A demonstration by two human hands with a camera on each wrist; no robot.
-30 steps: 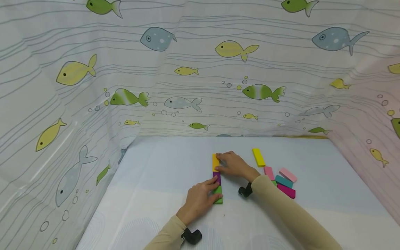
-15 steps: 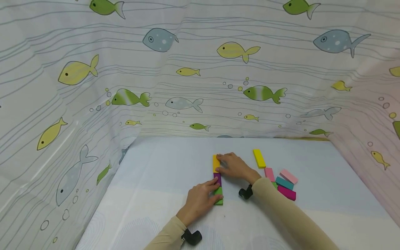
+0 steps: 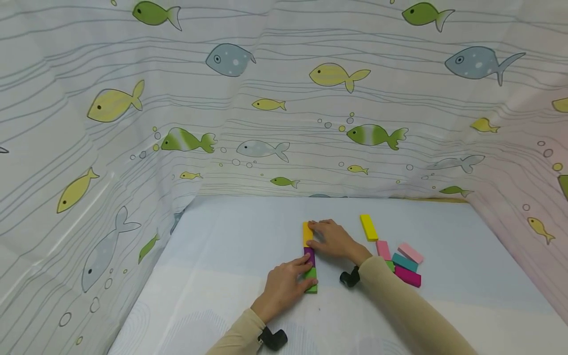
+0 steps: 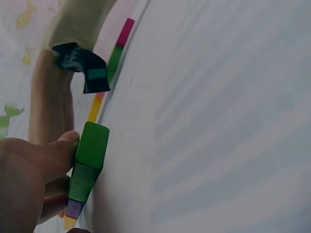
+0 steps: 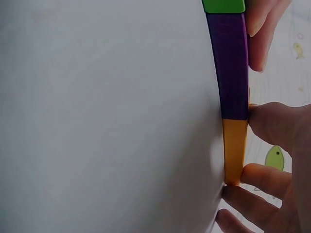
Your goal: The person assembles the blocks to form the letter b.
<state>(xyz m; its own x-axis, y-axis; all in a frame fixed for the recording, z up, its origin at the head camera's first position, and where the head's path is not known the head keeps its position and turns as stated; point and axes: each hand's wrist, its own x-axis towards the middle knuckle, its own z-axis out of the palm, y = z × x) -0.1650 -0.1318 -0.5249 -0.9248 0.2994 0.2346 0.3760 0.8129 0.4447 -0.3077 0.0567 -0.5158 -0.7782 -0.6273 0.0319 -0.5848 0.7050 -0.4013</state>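
Note:
An orange block [image 3: 306, 235], a purple block [image 3: 309, 252] and green blockwork [image 3: 311, 273] lie end to end in a straight row on the table. My left hand [image 3: 282, 287] holds the green part, thumb near its close end, with fingertips on the purple block. Whether the green [image 4: 91, 145] is one block or two is hard to tell. My right hand [image 3: 335, 240] grips the orange block; in the right wrist view its thumb touches near the purple-orange joint and the other fingers lie at the far end of the orange block [image 5: 234, 150].
Right of the row lie loose blocks: yellow [image 3: 369, 227], pink [image 3: 383, 250], light pink [image 3: 410, 253], teal [image 3: 405, 262], magenta [image 3: 408, 276] and a partly hidden green one [image 3: 390, 265]. A fish-patterned sheet [image 3: 310, 148] walls the table's back and sides.
The head view has tilted slightly, so everything sits a little lower in it. Both hands and the row of blocks keep the same places relative to each other.

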